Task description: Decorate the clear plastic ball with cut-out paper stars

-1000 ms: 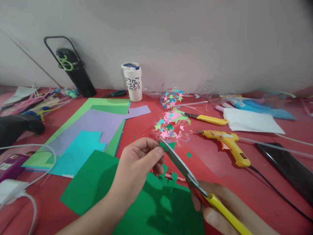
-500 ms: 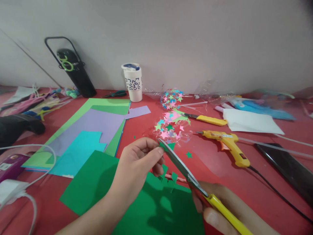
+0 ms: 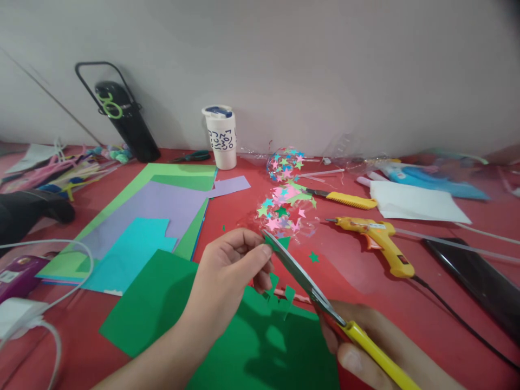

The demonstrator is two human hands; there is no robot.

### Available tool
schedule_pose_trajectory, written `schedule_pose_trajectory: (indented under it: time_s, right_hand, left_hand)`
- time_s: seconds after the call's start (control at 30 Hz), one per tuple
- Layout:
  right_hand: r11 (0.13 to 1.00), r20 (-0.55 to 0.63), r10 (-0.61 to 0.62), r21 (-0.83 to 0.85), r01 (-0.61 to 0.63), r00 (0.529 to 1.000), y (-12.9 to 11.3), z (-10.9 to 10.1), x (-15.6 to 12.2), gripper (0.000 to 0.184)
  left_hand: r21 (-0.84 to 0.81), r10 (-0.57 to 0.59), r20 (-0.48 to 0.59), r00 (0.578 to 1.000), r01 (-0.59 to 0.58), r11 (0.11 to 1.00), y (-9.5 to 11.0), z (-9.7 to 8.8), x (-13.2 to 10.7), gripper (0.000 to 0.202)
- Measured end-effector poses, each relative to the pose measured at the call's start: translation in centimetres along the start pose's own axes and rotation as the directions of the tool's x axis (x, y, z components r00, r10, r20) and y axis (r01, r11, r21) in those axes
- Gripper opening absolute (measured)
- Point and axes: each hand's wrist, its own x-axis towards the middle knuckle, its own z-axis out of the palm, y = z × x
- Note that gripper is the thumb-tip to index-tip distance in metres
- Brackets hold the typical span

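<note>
Small green paper scrap (image 3: pixel 283 241) sits pinched between thumb and forefinger of the left hand (image 3: pixel 227 281), above the red table (image 3: pixel 357 271) near its front edge. Right hand (image 3: pixel 365 346) grips yellow-handled scissors (image 3: pixel 317 295), blade tips touching the scrap, over a green paper sheet (image 3: pixel 170 309).

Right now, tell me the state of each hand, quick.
Left hand: fingers pinched shut on a small green paper piece.
Right hand: closed around the yellow-handled scissors, blades at that piece.
</note>
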Motion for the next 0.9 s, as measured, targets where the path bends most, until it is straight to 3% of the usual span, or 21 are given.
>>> schedule_pose_trajectory:
  time_s: [0.23,0.53,0.9]
  right_hand:
    - [0.997,0.053,-0.061,-0.037,0.063,0.997,-0.9,-0.1,0.6,0.05]
    - [0.972,0.134,-0.195,-0.105,0.21,0.971,0.7,-0.5,1.0,0.043]
    - [0.988,0.098,-0.147,-0.033,0.151,0.984,-0.1,-0.7,0.4,0.045]
  left_hand:
    - [0.011,0.014,-0.001,1.0,-0.014,1.0,0.2,-0.1,0.0,0.012]
    - [0.038,0.06,-0.046,0.997,-0.058,0.998,0.3,0.0,0.1,0.009]
    - [0.005,0.081,-0.026,0.996,-0.081,0.997,-0.4,0.1,-0.2,0.011]
